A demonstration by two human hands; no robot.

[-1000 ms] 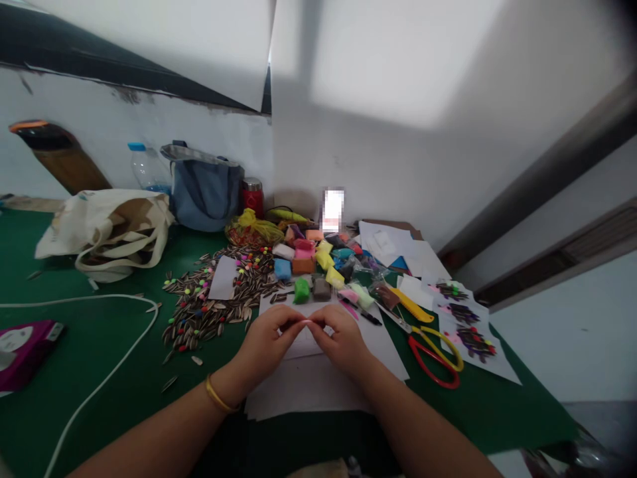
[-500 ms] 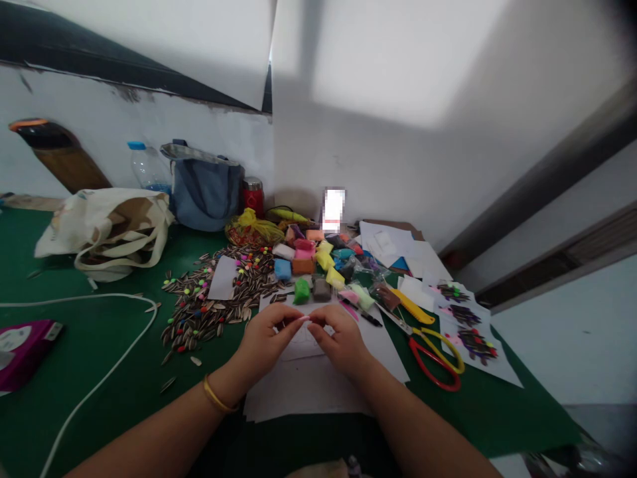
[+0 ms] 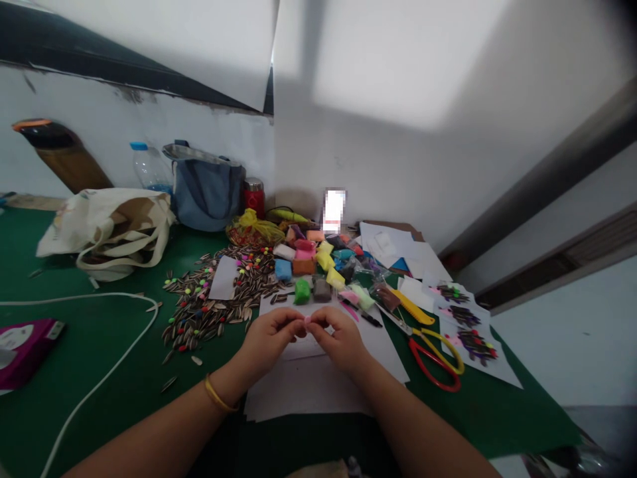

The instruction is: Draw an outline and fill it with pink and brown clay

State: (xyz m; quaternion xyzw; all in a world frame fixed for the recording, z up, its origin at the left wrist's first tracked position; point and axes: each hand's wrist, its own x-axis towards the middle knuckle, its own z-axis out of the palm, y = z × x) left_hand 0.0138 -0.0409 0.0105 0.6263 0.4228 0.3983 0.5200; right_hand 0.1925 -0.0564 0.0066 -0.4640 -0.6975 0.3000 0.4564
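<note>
Between the fingertips of both hands is a small piece of pink modelling clay (image 3: 307, 319). My left hand (image 3: 273, 334) pinches it from the left, thumb against forefinger. From the other side, my right hand (image 3: 337, 336) is closed on it the same way. Both hands hover over white paper sheets (image 3: 318, 392), and faint drawn lines on the top sheet are partly covered by the fingers. Just beyond the fingertips lie packets of coloured clay, including a green one (image 3: 302, 291) and a grey-brown one (image 3: 321, 289).
Sunflower seeds (image 3: 199, 318) mixed with coloured beads spread to the left. Scissors (image 3: 418, 332), a yellow cutter (image 3: 413, 307) and a black marker (image 3: 372, 320) lie right. Seed-covered clay figures (image 3: 475, 346) rest on paper at far right. A lit phone (image 3: 333, 211) leans on the wall.
The fingertips have shifted slightly around the pink clay, which now looks shorter and rounder between them. The surroundings stay as they were.
</note>
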